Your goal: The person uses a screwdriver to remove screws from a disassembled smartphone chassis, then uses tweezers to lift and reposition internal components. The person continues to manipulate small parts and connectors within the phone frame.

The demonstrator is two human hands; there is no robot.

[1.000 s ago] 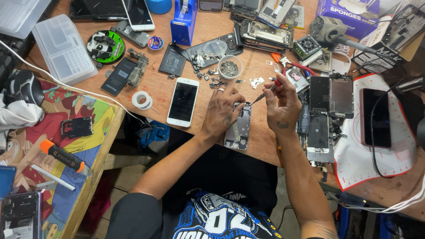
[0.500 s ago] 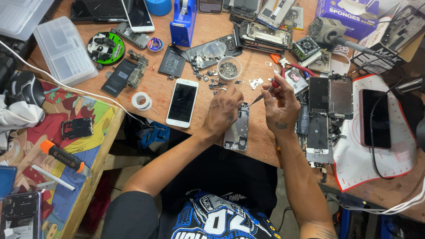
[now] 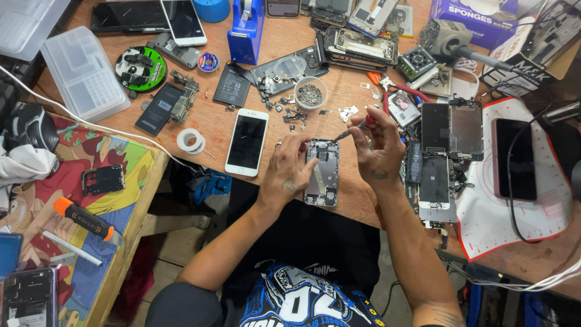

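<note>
An opened phone body (image 3: pixel 322 174) lies on the wooden workbench (image 3: pixel 212 124) near its front edge, its inner parts showing. My left hand (image 3: pixel 289 171) rests on the phone's left side and holds it down. My right hand (image 3: pixel 376 147) grips a small red-handled screwdriver (image 3: pixel 353 128), whose tip points down at the phone's top end. A white phone (image 3: pixel 247 142) lies face up just left of my left hand. A small round cup of screws (image 3: pixel 310 94) stands behind the phone body.
Several dismantled phones and screens (image 3: pixel 445 154) lie right of my right hand. A blue tape dispenser (image 3: pixel 247 29), a clear plastic box (image 3: pixel 83 72), a tape roll (image 3: pixel 190 140) and loose parts crowd the bench. An orange-handled tool (image 3: pixel 85 221) lies on the colourful side table.
My right hand has turned the screwdriver so its tip comes down to the top of the phone body. My left hand has stayed on the phone.
</note>
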